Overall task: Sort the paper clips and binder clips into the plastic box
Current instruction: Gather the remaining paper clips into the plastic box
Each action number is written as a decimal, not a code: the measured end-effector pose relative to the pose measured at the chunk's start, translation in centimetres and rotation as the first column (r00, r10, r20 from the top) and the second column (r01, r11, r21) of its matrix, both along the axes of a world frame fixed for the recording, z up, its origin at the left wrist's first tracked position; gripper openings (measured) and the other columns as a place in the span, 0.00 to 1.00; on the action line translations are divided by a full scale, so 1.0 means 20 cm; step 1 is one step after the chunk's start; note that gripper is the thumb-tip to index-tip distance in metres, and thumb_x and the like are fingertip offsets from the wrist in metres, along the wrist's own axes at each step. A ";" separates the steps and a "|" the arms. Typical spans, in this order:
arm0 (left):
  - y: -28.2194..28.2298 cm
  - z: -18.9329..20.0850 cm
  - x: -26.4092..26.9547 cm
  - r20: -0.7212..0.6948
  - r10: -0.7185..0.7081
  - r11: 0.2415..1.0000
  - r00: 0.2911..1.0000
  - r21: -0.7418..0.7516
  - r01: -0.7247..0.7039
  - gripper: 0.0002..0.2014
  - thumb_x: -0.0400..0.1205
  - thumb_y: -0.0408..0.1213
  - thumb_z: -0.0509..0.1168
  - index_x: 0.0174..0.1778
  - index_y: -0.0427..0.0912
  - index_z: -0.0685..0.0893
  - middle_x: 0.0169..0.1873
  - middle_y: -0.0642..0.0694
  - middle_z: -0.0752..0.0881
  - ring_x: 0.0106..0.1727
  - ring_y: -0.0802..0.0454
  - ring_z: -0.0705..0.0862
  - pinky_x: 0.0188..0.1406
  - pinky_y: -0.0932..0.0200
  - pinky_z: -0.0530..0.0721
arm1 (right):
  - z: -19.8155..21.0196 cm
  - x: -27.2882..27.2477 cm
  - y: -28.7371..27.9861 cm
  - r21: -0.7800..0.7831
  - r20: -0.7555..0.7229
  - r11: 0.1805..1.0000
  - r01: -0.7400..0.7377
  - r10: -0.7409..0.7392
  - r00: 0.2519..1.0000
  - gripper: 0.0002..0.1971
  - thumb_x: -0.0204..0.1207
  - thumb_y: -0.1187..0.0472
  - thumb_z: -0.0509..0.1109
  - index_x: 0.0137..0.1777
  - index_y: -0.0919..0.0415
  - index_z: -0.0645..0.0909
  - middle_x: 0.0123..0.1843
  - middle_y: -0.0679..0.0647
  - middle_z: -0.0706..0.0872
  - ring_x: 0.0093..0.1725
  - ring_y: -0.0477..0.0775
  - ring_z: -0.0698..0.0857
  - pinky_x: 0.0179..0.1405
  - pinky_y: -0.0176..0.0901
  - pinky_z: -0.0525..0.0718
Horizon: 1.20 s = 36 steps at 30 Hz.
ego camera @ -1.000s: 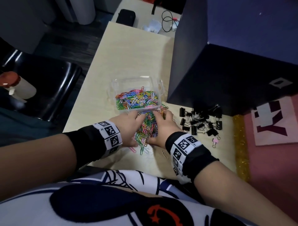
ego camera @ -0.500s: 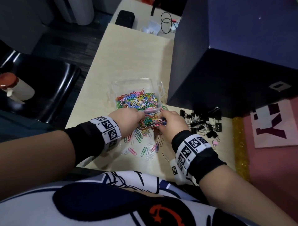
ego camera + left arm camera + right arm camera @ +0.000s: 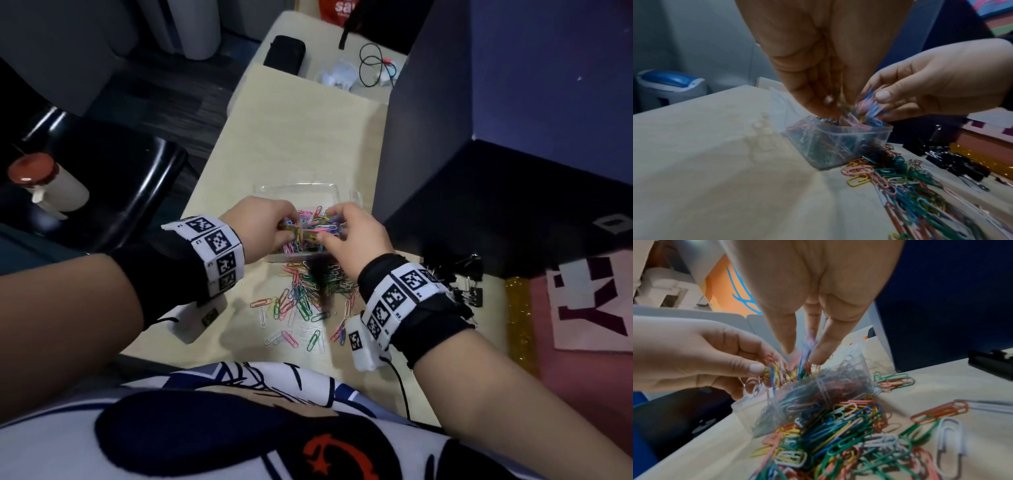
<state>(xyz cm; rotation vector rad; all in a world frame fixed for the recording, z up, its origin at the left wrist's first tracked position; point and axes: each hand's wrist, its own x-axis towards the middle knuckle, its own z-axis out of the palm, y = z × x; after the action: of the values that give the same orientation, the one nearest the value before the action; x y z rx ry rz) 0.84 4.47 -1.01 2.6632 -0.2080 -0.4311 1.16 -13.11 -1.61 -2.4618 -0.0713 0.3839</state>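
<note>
A clear plastic box point(image 3: 298, 189) holds several coloured paper clips on the pale table point(image 3: 294, 137). Both hands hover over its opening. My left hand point(image 3: 291, 226) pinches a bunch of paper clips point(image 3: 774, 373), mostly yellow and blue. Facing it from the right, my right hand point(image 3: 329, 230) pinches another bunch point(image 3: 869, 104), pink and blue; some clips look blurred above the box point(image 3: 838, 142). Loose paper clips point(image 3: 301, 301) lie scattered in front of the box. A heap of black binder clips point(image 3: 467, 286) sits to the right, partly hidden by my right wrist.
A tall dark blue partition point(image 3: 496, 120) stands close to the box's right side. A black chair point(image 3: 120, 192) and a red-capped bottle point(image 3: 44, 185) are off the table's left edge. A black case point(image 3: 284, 54) and a cable point(image 3: 373, 65) lie far back.
Both hands gathered clips from the loose pile on the table, then rose and moved forward over the box with bunches in their fingers. The pile in front is thinner and more spread out.
</note>
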 end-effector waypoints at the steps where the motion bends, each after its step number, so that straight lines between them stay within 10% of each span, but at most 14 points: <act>1: 0.01 -0.01 0.00 -0.020 0.002 1.000 1.000 0.018 -0.002 0.18 0.82 0.40 0.64 0.68 0.47 0.79 0.56 0.45 0.87 0.59 0.45 0.83 0.56 0.59 0.76 | -0.01 0.00 0.01 -0.020 -0.018 1.000 -0.019 0.018 1.000 0.18 0.76 0.55 0.72 0.66 0.52 0.77 0.62 0.51 0.81 0.61 0.53 0.82 0.65 0.49 0.80; 8: -0.01 -0.06 -0.05 0.172 -0.215 0.968 0.961 0.166 0.186 0.21 0.81 0.38 0.60 0.71 0.44 0.75 0.70 0.43 0.74 0.65 0.38 0.76 0.59 0.41 0.79 | -0.02 0.01 0.02 -0.201 0.080 0.961 -0.192 0.211 0.974 0.22 0.80 0.68 0.57 0.72 0.53 0.73 0.73 0.52 0.72 0.68 0.56 0.76 0.68 0.48 0.76; 12: -0.03 -0.09 -0.07 0.071 -0.355 0.892 0.932 0.324 0.315 0.23 0.84 0.44 0.55 0.77 0.48 0.68 0.78 0.50 0.67 0.74 0.46 0.70 0.67 0.46 0.72 | -0.03 0.00 0.02 -0.370 -0.110 0.803 -0.466 0.460 0.881 0.33 0.77 0.70 0.57 0.83 0.54 0.59 0.85 0.49 0.57 0.82 0.53 0.60 0.79 0.47 0.57; 18: 0.02 -0.08 -0.05 0.075 -0.373 0.869 0.925 0.378 0.320 0.22 0.85 0.48 0.52 0.75 0.48 0.70 0.76 0.51 0.69 0.73 0.48 0.71 0.67 0.47 0.69 | 0.01 0.03 -0.02 -0.461 -0.049 0.798 -0.387 0.413 0.909 0.28 0.74 0.70 0.58 0.75 0.55 0.71 0.74 0.54 0.73 0.73 0.59 0.71 0.74 0.52 0.64; 26: -0.03 -0.11 -0.06 -0.009 -0.377 0.840 0.926 0.417 0.347 0.29 0.85 0.54 0.49 0.81 0.44 0.59 0.82 0.47 0.60 0.80 0.49 0.64 0.75 0.47 0.62 | -0.11 0.04 -0.01 -0.464 -0.053 0.767 -0.443 0.476 0.878 0.25 0.86 0.56 0.52 0.83 0.55 0.57 0.86 0.46 0.51 0.81 0.53 0.61 0.82 0.56 0.49; 36: -0.04 -0.10 -0.10 0.182 -0.412 0.871 0.893 0.368 0.326 0.25 0.80 0.55 0.48 0.63 0.45 0.80 0.60 0.47 0.82 0.59 0.44 0.82 0.58 0.46 0.74 | -0.09 -0.02 -0.02 -0.569 0.058 0.775 -0.275 0.372 0.926 0.19 0.84 0.56 0.53 0.71 0.58 0.74 0.69 0.55 0.77 0.73 0.60 0.68 0.79 0.56 0.50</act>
<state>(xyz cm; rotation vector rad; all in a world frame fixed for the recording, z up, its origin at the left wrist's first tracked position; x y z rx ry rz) -1.22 3.62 -3.02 3.0093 -0.8089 -0.2495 0.74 -13.56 -3.39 -3.0669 -0.5382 0.3808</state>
